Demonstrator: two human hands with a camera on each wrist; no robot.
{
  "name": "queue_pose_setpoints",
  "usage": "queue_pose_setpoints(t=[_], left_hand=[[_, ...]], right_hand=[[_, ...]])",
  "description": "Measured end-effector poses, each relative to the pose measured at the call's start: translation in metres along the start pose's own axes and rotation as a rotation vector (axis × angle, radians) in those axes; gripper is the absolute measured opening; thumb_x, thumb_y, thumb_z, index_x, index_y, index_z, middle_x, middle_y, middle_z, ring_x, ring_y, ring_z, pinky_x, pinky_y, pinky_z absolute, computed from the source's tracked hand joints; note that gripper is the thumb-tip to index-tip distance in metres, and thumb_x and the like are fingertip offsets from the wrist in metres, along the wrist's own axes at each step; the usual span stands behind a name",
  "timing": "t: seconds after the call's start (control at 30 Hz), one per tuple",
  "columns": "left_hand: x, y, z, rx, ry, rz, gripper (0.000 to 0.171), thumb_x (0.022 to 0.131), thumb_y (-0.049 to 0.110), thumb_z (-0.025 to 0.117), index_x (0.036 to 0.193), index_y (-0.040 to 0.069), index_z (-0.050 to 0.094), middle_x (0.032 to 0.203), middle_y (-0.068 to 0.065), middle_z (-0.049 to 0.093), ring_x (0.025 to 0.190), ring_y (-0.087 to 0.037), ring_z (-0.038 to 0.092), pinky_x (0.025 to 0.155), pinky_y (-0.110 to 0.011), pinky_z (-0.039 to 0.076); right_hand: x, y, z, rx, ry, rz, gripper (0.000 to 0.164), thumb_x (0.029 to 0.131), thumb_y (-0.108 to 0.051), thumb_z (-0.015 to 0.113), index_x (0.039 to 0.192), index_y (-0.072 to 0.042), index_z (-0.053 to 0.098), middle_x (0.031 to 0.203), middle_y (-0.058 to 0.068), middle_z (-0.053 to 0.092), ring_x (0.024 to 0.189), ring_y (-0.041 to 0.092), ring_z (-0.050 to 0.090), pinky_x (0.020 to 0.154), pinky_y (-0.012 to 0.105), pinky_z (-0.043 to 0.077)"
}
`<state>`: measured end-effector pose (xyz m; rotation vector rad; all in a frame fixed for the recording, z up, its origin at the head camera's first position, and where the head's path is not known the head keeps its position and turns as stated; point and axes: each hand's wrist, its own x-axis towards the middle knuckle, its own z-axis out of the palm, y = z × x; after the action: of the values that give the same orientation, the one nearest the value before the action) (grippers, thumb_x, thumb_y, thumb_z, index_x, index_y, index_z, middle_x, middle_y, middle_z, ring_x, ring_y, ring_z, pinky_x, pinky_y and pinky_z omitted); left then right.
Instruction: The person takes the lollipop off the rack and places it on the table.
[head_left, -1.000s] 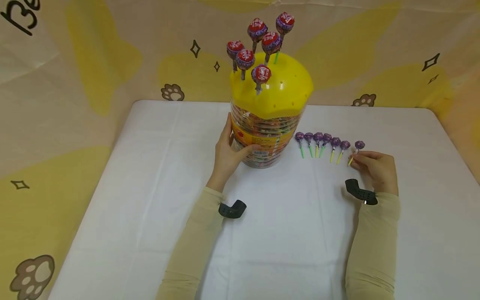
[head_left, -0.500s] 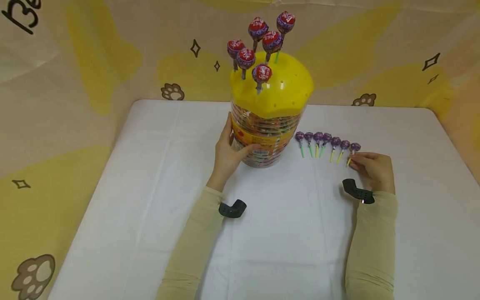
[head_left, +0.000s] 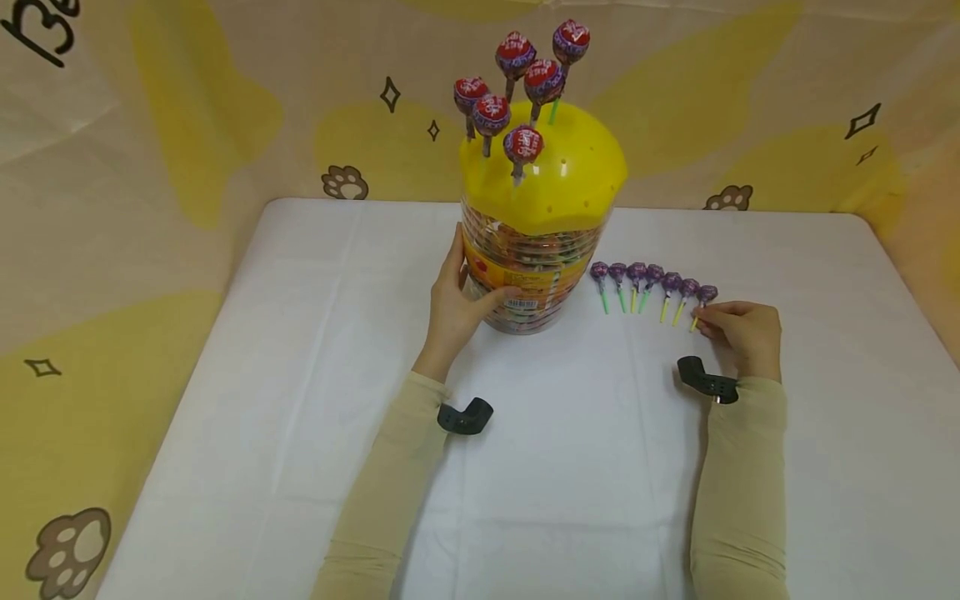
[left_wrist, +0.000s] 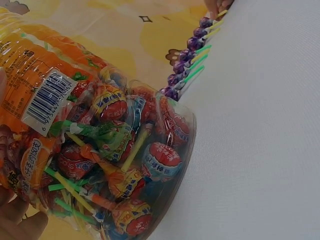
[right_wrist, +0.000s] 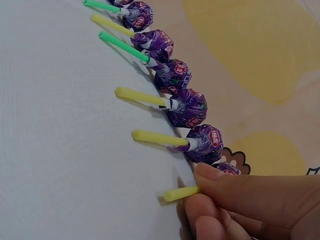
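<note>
A clear plastic jar (head_left: 525, 250) full of lollipops stands on the table under a domed yellow lid (head_left: 577, 167) with small holes. My left hand (head_left: 456, 312) grips its left side, thumb across the front near the barcode label (left_wrist: 49, 102). Several red-and-purple wrapped lollipops (head_left: 491, 115) stick up from the lid. To the right of the jar lies a row of purple-wrapped lollipops (head_left: 654, 273) with green and yellow sticks. At the row's right end, my right hand (head_left: 750, 333) pinches a purple lollipop (head_left: 707, 293) by its yellow stick (right_wrist: 181, 193), whose lower end shows.
A white cloth (head_left: 555, 467) covers the table. Behind it hangs a yellow-and-beige backdrop (head_left: 675, 100) printed with paw prints and stars. Black camera mounts sit on both wrists, the right one (head_left: 707, 381) just above the cloth.
My right hand has shifted a little to the left with the lollipop, bringing it close beside the others in the row. The left hand and jar stay in place.
</note>
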<state>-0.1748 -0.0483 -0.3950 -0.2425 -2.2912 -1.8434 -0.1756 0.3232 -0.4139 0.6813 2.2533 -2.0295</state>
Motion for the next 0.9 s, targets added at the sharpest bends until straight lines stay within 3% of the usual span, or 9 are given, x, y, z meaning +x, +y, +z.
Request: queue_pose_setpoints(t=[0.13,0.27,0.37,0.47,0.53,0.63,0.73,0.9], left_hand=[[0.001,0.0,0.0,-0.008,-0.001,0.0,0.098,0.079,0.013,0.078,0.152,0.01,0.013,0.154,-0.007,0.023,0.14,-0.017,0.022,0.114,-0.034,0.025],[0.001,-0.001,0.0,-0.011,-0.001,0.0,0.099,0.078,0.014,0.078,0.152,0.011,0.013,0.155,-0.006,0.023,0.14,-0.016,0.022,0.114,-0.034,0.025],[0.001,0.0,0.0,-0.012,-0.001,0.0,0.098,0.078,0.014,0.078,0.152,0.01,0.013,0.155,-0.006,0.023,0.14,-0.016,0.022,0.114,-0.034,0.025],[0.001,-0.001,0.0,-0.01,-0.001,-0.003,0.098,0.078,0.013,0.078,0.152,0.01,0.013,0.154,-0.007,0.023,0.14,-0.017,0.022,0.114,-0.034,0.024],[0.001,-0.001,0.0,-0.007,0.0,-0.006,0.098,0.078,0.013,0.078,0.152,0.01,0.014,0.154,-0.007,0.023,0.141,-0.017,0.021,0.114,-0.034,0.025],[0.001,-0.001,0.0,-0.005,-0.001,-0.012,0.099,0.078,0.013,0.079,0.152,0.01,0.014,0.154,-0.007,0.023,0.141,-0.017,0.021,0.114,-0.034,0.024],[0.0,0.0,0.0,-0.002,-0.001,-0.014,0.098,0.078,0.013,0.078,0.152,0.009,0.014,0.154,-0.008,0.023,0.141,-0.017,0.021,0.114,-0.034,0.024],[0.0,0.0,0.0,-0.002,0.0,-0.01,0.098,0.079,0.012,0.078,0.152,0.009,0.013,0.154,-0.008,0.024,0.141,-0.017,0.022,0.114,-0.034,0.024]], right_hand=[[0.0,-0.001,0.001,-0.065,0.009,-0.012,0.017,0.08,-0.001,0.073,0.066,-0.011,0.07,0.057,-0.008,0.064,0.052,0.003,0.063,0.054,0.013,0.053],[-0.001,-0.002,0.002,-0.247,0.036,-0.032,0.024,0.082,-0.012,0.074,0.062,-0.023,0.066,0.055,-0.015,0.062,0.052,-0.002,0.061,0.057,0.007,0.049],[-0.002,-0.003,0.003,-0.396,0.062,-0.048,0.009,0.082,-0.023,0.075,0.078,-0.017,0.07,0.053,-0.02,0.059,0.054,-0.006,0.059,0.067,0.007,0.042],[-0.003,-0.004,0.003,-0.485,0.077,-0.063,0.028,0.082,-0.03,0.075,0.096,-0.006,0.071,0.051,-0.023,0.058,0.055,-0.008,0.057,0.081,0.015,0.038],[-0.004,-0.004,0.001,-0.496,0.084,-0.075,0.026,0.082,-0.03,0.074,0.095,-0.008,0.072,0.051,-0.024,0.058,0.056,-0.01,0.056,0.084,0.019,0.036],[-0.006,-0.006,-0.001,-0.418,0.09,-0.091,0.008,0.083,-0.022,0.073,0.076,-0.021,0.072,0.052,-0.022,0.059,0.056,-0.009,0.058,0.082,0.01,0.039],[-0.008,-0.008,-0.002,-0.296,0.097,-0.097,0.028,0.084,-0.012,0.071,0.062,-0.029,0.067,0.055,-0.02,0.06,0.056,-0.006,0.06,0.066,0.003,0.043],[-0.012,-0.014,0.0,-0.027,0.077,-0.117,0.018,0.083,0.002,0.068,0.071,-0.01,0.072,0.065,-0.009,0.065,0.057,0.002,0.063,0.058,0.012,0.053]])
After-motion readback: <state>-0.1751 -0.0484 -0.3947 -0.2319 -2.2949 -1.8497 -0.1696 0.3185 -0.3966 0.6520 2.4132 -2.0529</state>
